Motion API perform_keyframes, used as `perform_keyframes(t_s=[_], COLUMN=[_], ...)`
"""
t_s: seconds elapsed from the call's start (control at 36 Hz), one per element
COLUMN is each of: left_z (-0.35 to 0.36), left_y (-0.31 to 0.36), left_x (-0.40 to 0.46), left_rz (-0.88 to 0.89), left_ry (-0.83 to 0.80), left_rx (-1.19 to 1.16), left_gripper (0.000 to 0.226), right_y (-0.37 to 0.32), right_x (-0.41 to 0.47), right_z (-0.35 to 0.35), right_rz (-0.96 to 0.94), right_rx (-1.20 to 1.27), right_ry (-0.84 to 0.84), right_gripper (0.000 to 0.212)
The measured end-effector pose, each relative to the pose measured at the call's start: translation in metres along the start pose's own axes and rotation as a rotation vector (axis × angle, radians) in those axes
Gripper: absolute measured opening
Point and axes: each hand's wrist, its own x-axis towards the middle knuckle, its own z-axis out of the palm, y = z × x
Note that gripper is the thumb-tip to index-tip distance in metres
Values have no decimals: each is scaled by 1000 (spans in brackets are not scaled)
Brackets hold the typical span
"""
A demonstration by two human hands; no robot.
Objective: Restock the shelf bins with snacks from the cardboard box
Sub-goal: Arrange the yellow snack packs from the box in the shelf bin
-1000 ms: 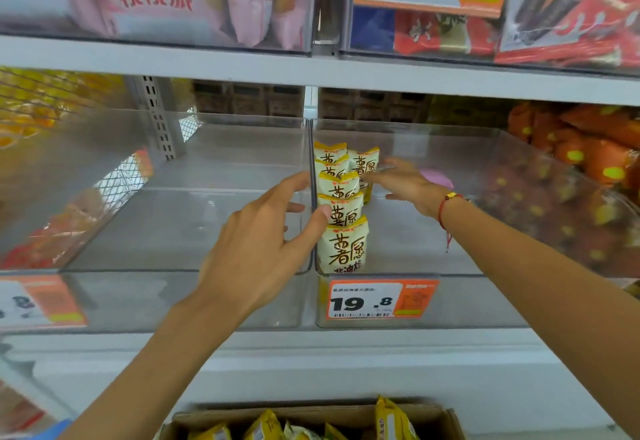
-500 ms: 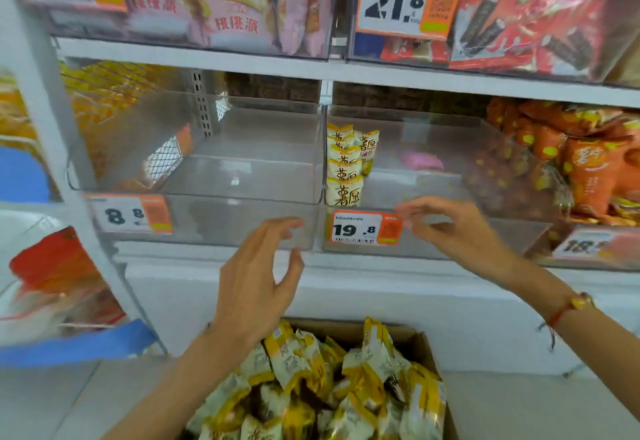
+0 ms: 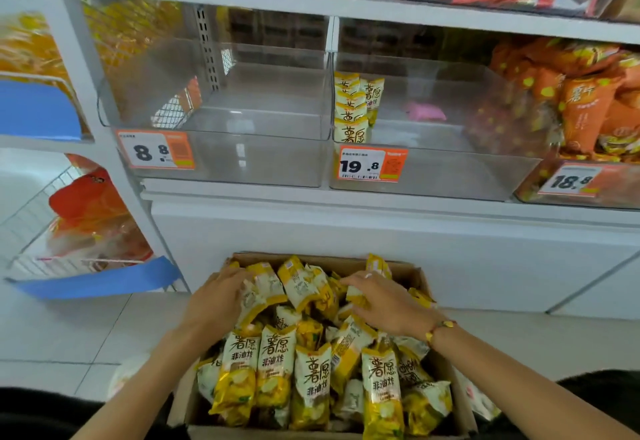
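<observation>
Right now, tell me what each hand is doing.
Left hand: fingers curled round snack packs at the far end of the cardboard box.
Right hand: resting on the packs; grip cannot be told.

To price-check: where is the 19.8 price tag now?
Head view, right of centre: the 19.8 price tag sits on the middle clear bin, below its row of yellow snack packs.
</observation>
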Motion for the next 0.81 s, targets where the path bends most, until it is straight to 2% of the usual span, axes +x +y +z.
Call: perform_keyframes(t_s=[0.08, 0.19, 0.33, 0.42, 0.5, 0.61, 0.67, 0.75, 0.81], left_z=[-1, -5, -8, -5, -5, -18, -22, -24, -28], left_y=[-5, -14, -19, -23, -30, -26, -25, -24, -17], left_x=[1, 2, 4, 9, 16, 25, 27, 26, 25], left_rz=[23, 142, 281, 326, 356, 340, 305, 246, 189], left_ry=[-48, -187, -235, -181, -137, -119, -117, -77, -76], left_rx=[-12, -6, 170, 215, 176, 221, 218, 18, -328], left_gripper=[56, 69, 81, 74, 70, 55, 57, 63, 68], right_y=[-11, -28, -44, -43, -33, -35, -39, -41, -36], right_x=[13, 42, 72, 79, 79, 71, 65, 53, 47], right_z=[9, 21, 38, 50, 54, 39, 30, 14, 2], right_rz=[-116, -235, -236, -270, -322, -286, -204, -25, 88], right_rx=[-102, -178, -235, -223, -200, -159, -100, 148, 422], right_ry=[40, 49, -5, 89, 193, 150, 116, 128, 111], right_gripper=[51, 57, 70, 76, 69, 56, 56, 57, 55])
